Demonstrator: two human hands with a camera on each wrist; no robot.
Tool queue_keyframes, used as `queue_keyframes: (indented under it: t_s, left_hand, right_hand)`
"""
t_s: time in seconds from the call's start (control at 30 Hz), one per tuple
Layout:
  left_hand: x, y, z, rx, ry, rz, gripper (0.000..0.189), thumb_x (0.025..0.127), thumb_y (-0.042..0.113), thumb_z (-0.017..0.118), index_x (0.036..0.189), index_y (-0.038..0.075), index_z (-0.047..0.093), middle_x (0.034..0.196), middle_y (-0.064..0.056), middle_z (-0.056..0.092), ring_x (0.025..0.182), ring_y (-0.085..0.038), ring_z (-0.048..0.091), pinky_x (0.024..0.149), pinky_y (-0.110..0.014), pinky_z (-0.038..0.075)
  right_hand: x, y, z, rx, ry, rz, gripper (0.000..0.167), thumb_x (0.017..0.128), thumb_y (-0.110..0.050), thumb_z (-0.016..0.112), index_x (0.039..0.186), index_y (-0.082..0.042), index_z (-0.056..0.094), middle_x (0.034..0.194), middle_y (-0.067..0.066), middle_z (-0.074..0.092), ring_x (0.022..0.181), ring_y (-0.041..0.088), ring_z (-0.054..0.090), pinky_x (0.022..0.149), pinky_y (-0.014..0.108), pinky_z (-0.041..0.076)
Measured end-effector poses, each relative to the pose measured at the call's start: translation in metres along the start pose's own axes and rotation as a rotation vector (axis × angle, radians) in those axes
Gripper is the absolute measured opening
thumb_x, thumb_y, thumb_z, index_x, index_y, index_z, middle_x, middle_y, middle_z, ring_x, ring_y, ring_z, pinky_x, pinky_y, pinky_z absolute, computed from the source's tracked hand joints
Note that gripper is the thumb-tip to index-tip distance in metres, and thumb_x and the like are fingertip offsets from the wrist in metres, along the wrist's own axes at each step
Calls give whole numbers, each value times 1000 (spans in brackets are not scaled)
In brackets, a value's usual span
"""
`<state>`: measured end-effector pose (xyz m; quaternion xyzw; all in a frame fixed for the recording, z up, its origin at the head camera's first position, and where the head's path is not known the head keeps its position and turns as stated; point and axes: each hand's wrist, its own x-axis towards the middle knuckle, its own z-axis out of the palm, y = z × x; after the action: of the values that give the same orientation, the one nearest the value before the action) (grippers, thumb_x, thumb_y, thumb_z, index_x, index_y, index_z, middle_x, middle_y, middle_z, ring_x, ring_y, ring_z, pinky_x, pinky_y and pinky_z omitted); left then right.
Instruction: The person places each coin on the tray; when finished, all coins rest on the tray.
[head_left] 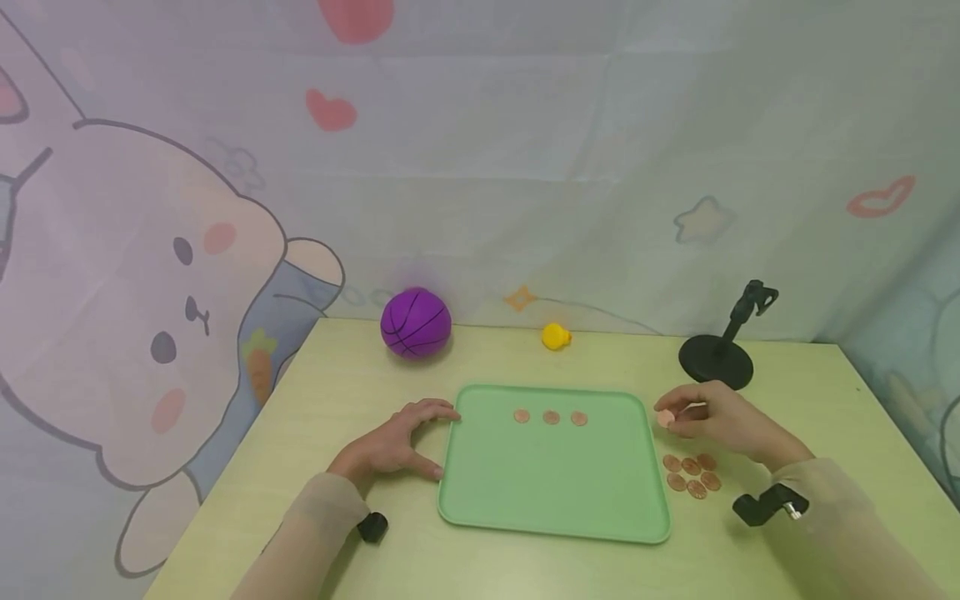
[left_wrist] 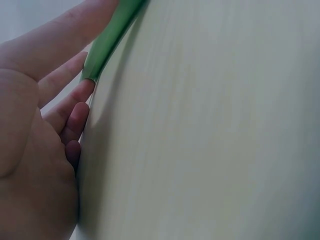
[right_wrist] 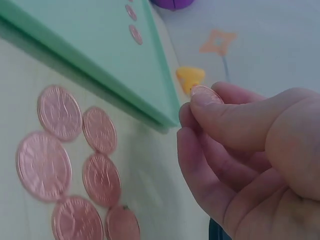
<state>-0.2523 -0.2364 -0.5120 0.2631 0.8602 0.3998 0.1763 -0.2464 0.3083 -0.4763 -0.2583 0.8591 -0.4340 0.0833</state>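
Observation:
Between thumb and fingertips my right hand (head_left: 720,417) pinches a copper coin (right_wrist: 206,93), held above the table just off the right edge of a green tray (head_left: 555,475). Three copper coins (head_left: 551,417) lie in a row inside the tray, towards its far side. On the table below my right hand is a cluster of several more coins (head_left: 691,467), seen large in the right wrist view. My left hand (head_left: 393,442) rests at the tray's left edge, its fingers spread and its fingertips and thumb against the rim; it holds no coin.
A purple ball (head_left: 416,323) sits at the table's back left, and a small yellow toy (head_left: 556,337) at the back middle. A black stand with a round base (head_left: 716,362) stands behind my right hand. A printed cloth (head_left: 510,208) hangs behind the table.

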Motion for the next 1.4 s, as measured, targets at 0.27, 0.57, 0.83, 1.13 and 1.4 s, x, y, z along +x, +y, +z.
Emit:
queue_keyframes:
  t_s: [0.27,0.57,0.83,1.13,1.4]
  left_hand:
    - [0,3,-1,-3,2,-10,84,72,27,98,146,27,59,163,-1,40,154,-31,26,125,-62,16]
    - [0,3,1,-9,-1,7,83,73,27,98,146,24,58,164,-4,39,153,-34,26,124,-64,17]
    - [0,2,1,-8,0,7,83,73,27,98,146,25,58,164,-3,40,153,-33,26,124,-64,17]
    - [0,1,2,-3,2,7,83,73,29,98,146,26,59,164,-3,39,153,-33,27,123,-64,17]
    - [0,1,2,1,6,19,81,74,28,97,146,25,59,164,-6,39,154,-35,26,123,-66,17]
  right_hand:
    - [13,-7,15,110,-74,59,28,95,-14,79,119,-3,71,110,14,68,95,20,75,84,28,60]
    - [28,-18,34,116,-122,42,28,93,-8,80,119,-3,72,109,12,69,94,19,72,84,28,60]
    - [42,-30,51,109,-164,-11,29,92,-8,81,119,-3,72,110,7,71,95,20,71,86,29,59]
    - [57,-42,73,71,-173,-42,29,93,-11,81,121,-7,74,110,1,74,92,17,69,87,34,59]
    - [69,-53,95,5,-154,-114,18,91,-10,82,107,-13,78,96,-2,72,84,11,66,81,32,59]
